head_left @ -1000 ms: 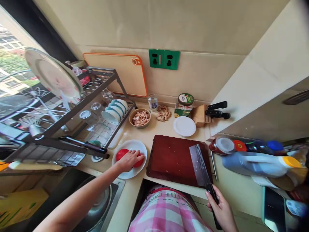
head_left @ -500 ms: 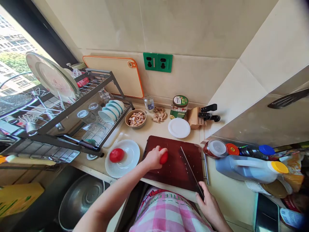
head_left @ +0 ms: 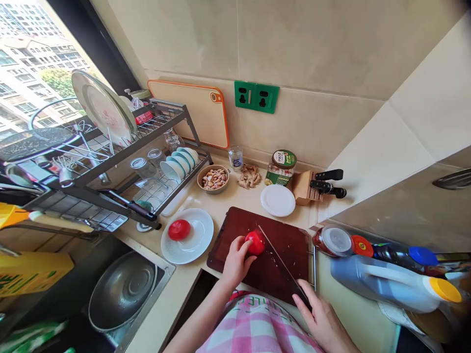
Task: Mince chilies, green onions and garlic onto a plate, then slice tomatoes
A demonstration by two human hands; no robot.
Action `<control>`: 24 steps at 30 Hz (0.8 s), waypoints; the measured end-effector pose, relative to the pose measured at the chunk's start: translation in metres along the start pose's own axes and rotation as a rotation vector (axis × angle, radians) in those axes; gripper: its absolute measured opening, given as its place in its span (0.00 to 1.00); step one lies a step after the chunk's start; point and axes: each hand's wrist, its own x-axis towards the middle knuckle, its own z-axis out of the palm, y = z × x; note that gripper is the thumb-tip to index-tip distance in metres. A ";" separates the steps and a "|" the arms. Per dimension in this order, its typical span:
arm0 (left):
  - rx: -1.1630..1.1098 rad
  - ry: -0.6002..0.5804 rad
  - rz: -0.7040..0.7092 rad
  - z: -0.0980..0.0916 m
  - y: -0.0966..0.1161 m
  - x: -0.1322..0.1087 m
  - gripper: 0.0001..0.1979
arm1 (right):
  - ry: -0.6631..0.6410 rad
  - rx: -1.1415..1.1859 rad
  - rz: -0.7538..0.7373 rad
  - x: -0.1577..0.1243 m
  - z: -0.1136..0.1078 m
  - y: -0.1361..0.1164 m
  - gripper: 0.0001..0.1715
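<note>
My left hand (head_left: pixel 236 262) is closed on a red tomato (head_left: pixel 256 242), its fingers pressing the near-left side against the dark red cutting board (head_left: pixel 228 233). In my right hand (head_left: pixel 319 311) is the dark handle of a kitchen knife (head_left: pixel 278 258). Its long blade slants across the board, with the tip close beside the tomato's right side; I cannot tell whether they touch. Small pale bits lie on the board near the blade. Left of the board, a second red tomato (head_left: pixel 179 229) rests on a white plate (head_left: pixel 201 242).
Behind the board stand a bowl (head_left: pixel 212 189) of garlic cloves, ginger (head_left: pixel 249 176), a small white plate (head_left: pixel 277 200) and a knife block (head_left: pixel 303 189). A dish rack (head_left: pixel 147 136) and a sink with a metal wok (head_left: pixel 123 289) lie left. Jars and a large jug (head_left: pixel 382 282) line the right.
My left hand has drawn back to the tomato's near-left side, and the tomato shows more. The knife tip has swung left, close to the tomato. My view has shifted slightly left.
</note>
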 end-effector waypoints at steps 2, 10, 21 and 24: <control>-0.003 0.013 0.017 0.008 0.002 0.002 0.20 | -0.016 -0.026 -0.047 0.005 -0.004 -0.005 0.25; -0.036 0.062 0.049 0.014 0.000 0.010 0.19 | -0.173 -0.199 -0.029 0.013 -0.033 -0.015 0.23; -0.072 0.089 0.061 0.020 -0.005 0.008 0.18 | -0.331 -0.381 0.046 0.083 0.015 -0.051 0.11; -0.094 0.092 0.040 0.025 -0.005 0.005 0.22 | -0.304 -0.401 0.025 0.086 0.029 -0.046 0.12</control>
